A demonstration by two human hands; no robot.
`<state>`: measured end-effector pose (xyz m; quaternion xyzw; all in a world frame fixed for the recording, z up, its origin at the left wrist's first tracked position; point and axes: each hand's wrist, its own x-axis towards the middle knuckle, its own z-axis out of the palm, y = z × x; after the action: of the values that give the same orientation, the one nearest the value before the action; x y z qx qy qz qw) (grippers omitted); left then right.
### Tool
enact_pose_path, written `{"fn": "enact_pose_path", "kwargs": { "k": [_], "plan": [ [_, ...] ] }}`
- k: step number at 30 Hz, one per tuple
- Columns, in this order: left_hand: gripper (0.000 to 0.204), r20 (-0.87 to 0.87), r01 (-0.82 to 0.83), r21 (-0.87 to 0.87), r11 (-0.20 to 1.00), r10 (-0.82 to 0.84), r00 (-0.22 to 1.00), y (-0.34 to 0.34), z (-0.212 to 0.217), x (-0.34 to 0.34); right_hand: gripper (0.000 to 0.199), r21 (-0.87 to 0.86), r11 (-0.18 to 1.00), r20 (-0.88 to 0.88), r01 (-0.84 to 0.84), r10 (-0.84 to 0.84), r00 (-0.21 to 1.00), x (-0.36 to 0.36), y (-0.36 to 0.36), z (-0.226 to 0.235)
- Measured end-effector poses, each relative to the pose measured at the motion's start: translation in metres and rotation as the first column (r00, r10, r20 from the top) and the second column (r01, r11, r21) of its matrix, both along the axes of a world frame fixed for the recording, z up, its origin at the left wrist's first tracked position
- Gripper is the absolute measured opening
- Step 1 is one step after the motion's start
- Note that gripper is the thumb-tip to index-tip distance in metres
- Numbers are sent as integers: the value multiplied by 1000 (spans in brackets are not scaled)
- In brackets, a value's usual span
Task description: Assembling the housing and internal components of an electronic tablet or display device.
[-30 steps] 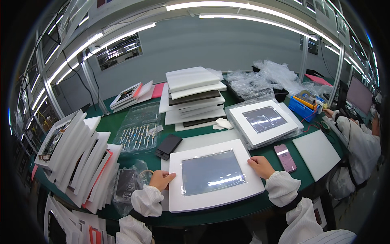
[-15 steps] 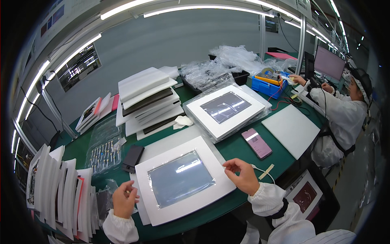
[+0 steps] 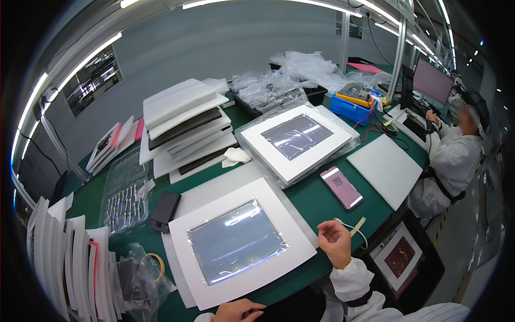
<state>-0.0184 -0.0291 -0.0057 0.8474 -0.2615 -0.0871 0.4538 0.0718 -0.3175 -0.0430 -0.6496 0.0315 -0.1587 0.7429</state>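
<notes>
A framed panel with a broad white border (image 3: 292,249) and a blue-grey screen (image 3: 236,241) lies in front of me. Clear film covers its screen. Underneath is a larger white foam sheet (image 3: 171,263). My left hand (image 3: 238,310) is at the panel's near edge by the lower rim of the view, its visible fingers stretched out and holding nothing. Beside the panel's right corner, my right hand (image 3: 335,244) has its fingers curled in, with nothing seen in them. Close to it are a white cable (image 3: 362,240) and a yellowish tape strip (image 3: 358,226).
Behind is another white-framed panel (image 3: 335,132) on plastic wrap. Foam sheets (image 3: 179,107) are stacked at the back left. A phone (image 3: 341,188), a white foam sheet (image 3: 386,169), a black box (image 3: 165,210) and a tape roll (image 3: 155,266) surround the work. A co-worker (image 3: 456,150) sits at right.
My left hand has moved from the panel's left side to its near edge. The right hand has drawn off the panel's right corner and curled. The co-worker's arm has pulled back from the blue bin.
</notes>
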Motion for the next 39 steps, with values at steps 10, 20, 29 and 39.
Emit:
{"fn": "enact_pose_path", "kwargs": {
  "k": [10,20,29,39],
  "plan": [
    [22,-62,-671,47,740,673,737,60,26,-17,14,-414,909,-143,-50,-11,990,-18,6,19],
    [43,-729,-772,-82,630,490,477,88,19,-12,18,-576,781,-267,-241,99,959,-20,8,34],
    [28,-859,-759,-214,615,251,446,86,35,-12,27,648,761,-261,-21,249,933,-73,39,25],
    [37,-731,-684,-188,705,365,577,50,52,-31,41,780,625,-187,-44,299,936,-69,99,36]
  ]
}}
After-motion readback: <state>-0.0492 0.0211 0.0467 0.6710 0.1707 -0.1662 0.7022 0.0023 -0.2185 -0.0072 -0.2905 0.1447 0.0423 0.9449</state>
